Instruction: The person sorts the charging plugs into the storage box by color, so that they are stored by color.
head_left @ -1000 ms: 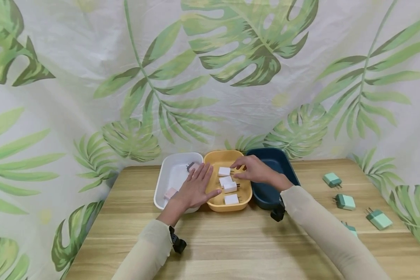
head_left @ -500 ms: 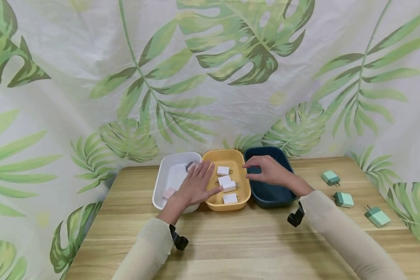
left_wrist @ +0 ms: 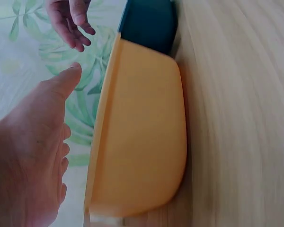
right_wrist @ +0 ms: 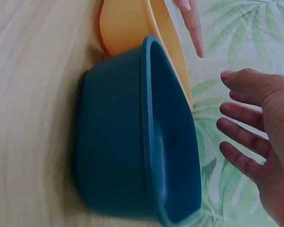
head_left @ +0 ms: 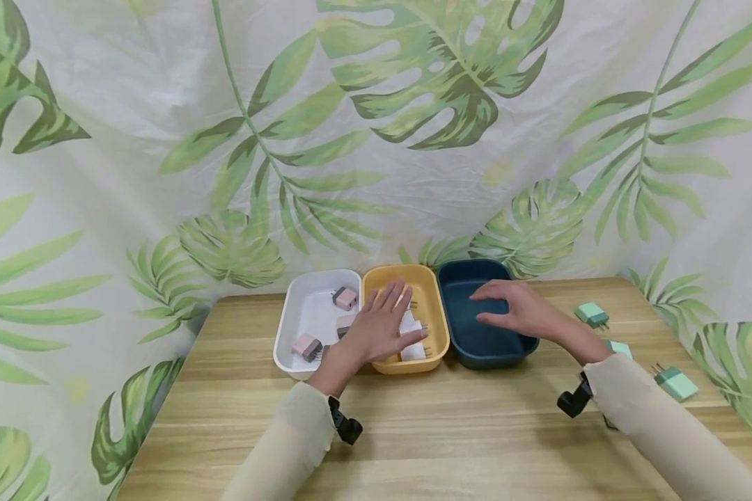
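Note:
My left hand (head_left: 381, 330), fingers straight, hovers over the left part of the yellow tray (head_left: 441, 334) and holds nothing. Beneath it, several white charger plugs (head_left: 411, 350) lie in that tray, partly hidden by the hand. My right hand (head_left: 523, 311) is above the dark blue tray (head_left: 489, 348), its fingers loosely bent and apart with nothing between them. In the right wrist view that hand (right_wrist: 255, 123) stands beside the blue tray's rim. To the left, the white tray (head_left: 282, 341) holds pink-and-grey charger plugs (head_left: 307, 346).
Green charger plugs (head_left: 675, 383) lie on the wooden table (head_left: 413, 438) to the right, one partly covered by the right sleeve. The three trays stand side by side along the back edge, against a leaf-patterned cloth (head_left: 326, 104).
My right hand has moved right, from over the yellow tray to over the blue one. My left hand has shifted right, from between the white and yellow trays to over the yellow one.

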The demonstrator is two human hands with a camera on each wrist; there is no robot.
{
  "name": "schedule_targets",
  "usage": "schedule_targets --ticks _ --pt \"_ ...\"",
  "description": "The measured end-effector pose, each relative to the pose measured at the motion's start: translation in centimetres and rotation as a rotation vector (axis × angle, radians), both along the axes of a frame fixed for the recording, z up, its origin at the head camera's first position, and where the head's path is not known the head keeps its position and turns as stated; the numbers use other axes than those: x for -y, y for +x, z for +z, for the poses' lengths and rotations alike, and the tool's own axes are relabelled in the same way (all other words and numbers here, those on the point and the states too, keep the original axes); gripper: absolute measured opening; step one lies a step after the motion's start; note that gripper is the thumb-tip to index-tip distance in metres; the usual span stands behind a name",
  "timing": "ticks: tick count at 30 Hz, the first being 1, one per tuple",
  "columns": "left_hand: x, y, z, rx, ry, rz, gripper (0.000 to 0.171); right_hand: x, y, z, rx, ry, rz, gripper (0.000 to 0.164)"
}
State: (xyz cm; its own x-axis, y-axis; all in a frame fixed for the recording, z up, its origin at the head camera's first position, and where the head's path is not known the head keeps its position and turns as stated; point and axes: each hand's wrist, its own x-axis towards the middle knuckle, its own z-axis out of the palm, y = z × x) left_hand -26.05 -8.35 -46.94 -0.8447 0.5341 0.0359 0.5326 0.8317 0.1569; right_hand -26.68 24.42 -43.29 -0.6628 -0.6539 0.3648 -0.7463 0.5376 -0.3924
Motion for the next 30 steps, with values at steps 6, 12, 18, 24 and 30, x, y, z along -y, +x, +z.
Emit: schedule_targets --ticks 6,12,18,24,30 --pt "-1.9 0.2 -0.2 0.008 -0.002 -0.014 0.096 -2.5 1.4 0.2 0.004 0.053 -0.055 0.033" --pt "-3.7 0.4 -0.4 -0.002 -0.028 -0.014 0.096 -4.9 2.9 0.2 0.012 0.059 -0.13 0.033" --pt "-5.4 0.2 -0.7 0.002 -0.007 -0.028 0.097 -7.4 4.6 -0.3 -0.083 0.019 -0.157 0.034" --pt "-6.3 0.2 -1.0 0.012 -0.01 -0.025 0.097 -10.1 6.1 -1.3 -0.146 0.005 -0.139 0.039" --pt "-7.0 0.0 -1.3 0.015 0.007 -0.019 0.098 -11.9 7.3 -1.9 -0.102 0.053 -0.163 0.039"
